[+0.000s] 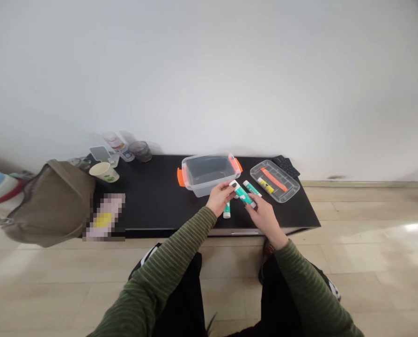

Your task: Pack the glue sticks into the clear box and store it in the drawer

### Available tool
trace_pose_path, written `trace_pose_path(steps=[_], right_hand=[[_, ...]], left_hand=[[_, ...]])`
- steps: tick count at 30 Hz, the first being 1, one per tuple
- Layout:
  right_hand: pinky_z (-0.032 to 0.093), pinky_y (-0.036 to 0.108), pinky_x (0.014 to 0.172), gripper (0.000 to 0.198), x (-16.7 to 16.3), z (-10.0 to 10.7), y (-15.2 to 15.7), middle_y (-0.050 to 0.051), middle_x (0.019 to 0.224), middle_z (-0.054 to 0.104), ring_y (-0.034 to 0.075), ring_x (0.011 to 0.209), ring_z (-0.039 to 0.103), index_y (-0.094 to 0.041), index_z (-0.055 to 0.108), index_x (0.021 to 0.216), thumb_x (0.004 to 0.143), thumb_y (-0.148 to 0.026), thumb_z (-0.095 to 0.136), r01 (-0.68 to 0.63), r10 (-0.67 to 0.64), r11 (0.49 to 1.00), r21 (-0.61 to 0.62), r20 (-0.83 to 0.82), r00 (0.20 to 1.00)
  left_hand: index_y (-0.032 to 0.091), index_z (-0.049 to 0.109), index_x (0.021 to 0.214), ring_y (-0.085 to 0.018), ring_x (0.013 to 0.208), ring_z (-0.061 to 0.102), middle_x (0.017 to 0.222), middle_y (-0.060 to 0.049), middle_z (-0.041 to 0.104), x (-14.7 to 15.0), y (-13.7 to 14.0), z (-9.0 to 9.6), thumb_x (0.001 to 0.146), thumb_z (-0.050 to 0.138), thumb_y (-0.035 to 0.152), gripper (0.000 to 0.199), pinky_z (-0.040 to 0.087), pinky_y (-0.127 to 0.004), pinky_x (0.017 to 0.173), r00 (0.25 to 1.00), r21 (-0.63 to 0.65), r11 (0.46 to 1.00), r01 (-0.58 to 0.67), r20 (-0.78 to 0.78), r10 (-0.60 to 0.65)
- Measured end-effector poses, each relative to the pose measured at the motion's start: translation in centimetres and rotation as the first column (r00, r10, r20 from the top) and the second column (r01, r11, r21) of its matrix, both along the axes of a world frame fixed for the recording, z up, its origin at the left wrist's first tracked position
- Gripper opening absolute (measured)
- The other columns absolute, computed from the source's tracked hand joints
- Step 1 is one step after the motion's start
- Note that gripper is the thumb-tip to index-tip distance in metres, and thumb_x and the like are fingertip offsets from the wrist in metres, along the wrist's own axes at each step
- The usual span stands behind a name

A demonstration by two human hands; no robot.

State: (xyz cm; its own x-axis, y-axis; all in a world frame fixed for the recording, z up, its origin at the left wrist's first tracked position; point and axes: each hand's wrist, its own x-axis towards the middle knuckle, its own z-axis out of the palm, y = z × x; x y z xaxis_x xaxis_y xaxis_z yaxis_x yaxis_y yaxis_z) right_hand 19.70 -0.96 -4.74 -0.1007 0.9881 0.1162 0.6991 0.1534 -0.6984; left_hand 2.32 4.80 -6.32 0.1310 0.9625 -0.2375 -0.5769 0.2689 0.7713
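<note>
A green-and-white glue stick [244, 195] is held at a slant between my two hands. My left hand [218, 200] pinches its upper white end, and the fingers of my right hand [265, 219] close on its lower end. Beneath them a second green-and-white glue stick [226, 210] lies partly hidden by my left hand. Another green glue stick [252, 188] rests just beyond my right hand. Behind my left hand stands a clear plastic box [206, 188] with orange latches, its top uncovered. A yellow glue stick [265, 185] lies on the clear lid [282, 198] at the right.
The black low table [152, 206] stands against a white wall. On its left are a paper cup [104, 172], a dark glass [140, 151], a bottle [118, 145] and a brown bag [54, 201]. A dark dotted item [286, 166] sits behind the lid.
</note>
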Motion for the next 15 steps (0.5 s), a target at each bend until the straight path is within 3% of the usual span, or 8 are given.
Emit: trace_pose_path(steps=[4, 7, 12, 15], right_hand=[[0.047, 0.029, 0.069, 0.038, 0.0, -0.1, -0.1, 0.004, 0.088, 0.072, 0.018, 0.067, 0.059, -0.022, 0.068, 0.121, 0.090, -0.039, 0.053, 0.017, -0.021, 0.999, -0.050, -0.072, 0.997], [0.046, 0.028, 0.066, 0.038, 0.0, -0.5, -0.2, 0.002, 0.078, 0.070, 0.018, 0.066, 0.059, -0.023, 0.071, 0.115, 0.087, -0.044, 0.056, 0.019, -0.042, 0.994, -0.109, -0.208, 0.977], [0.048, 0.028, 0.059, 0.051, 0.0, -1.3, 0.1, 0.006, 0.087, 0.075, 0.021, 0.073, 0.067, -0.019, 0.070, 0.107, 0.076, -0.060, 0.067, -0.124, -0.106, 0.936, -0.329, -0.601, 0.792], [0.050, 0.029, 0.061, 0.051, 0.2, -1.3, 0.3, 0.008, 0.093, 0.076, 0.021, 0.077, 0.070, -0.019, 0.070, 0.103, 0.072, -0.060, 0.072, -0.195, -0.127, 0.895, -0.401, -0.648, 0.751]], left_hand=[[0.011, 0.073, 0.097, -0.015, 0.087, 0.070, 0.096, -0.008, 0.074, 0.0, 0.0, -0.1, 0.073, 0.087, 0.022, 0.030, 0.055, -0.031, 0.087, 1.000, -0.001, 1.000, 0.003, -0.003, -0.003], [0.010, 0.073, 0.098, -0.014, 0.087, 0.070, 0.097, -0.009, 0.074, 0.0, -0.1, -0.2, 0.073, 0.087, 0.021, 0.031, 0.055, -0.030, 0.086, 1.000, -0.002, 1.000, 0.016, -0.007, -0.016], [0.011, 0.074, 0.095, -0.014, 0.084, 0.069, 0.093, -0.008, 0.074, 0.0, -0.3, -0.2, 0.070, 0.089, 0.023, 0.032, 0.056, -0.029, 0.086, 0.999, -0.001, 0.999, 0.052, -0.016, -0.052], [0.011, 0.074, 0.096, -0.015, 0.084, 0.069, 0.092, -0.009, 0.075, 0.0, -0.2, -0.3, 0.069, 0.090, 0.028, 0.035, 0.055, -0.030, 0.087, 0.994, 0.028, 0.996, 0.089, -0.072, -0.087]])
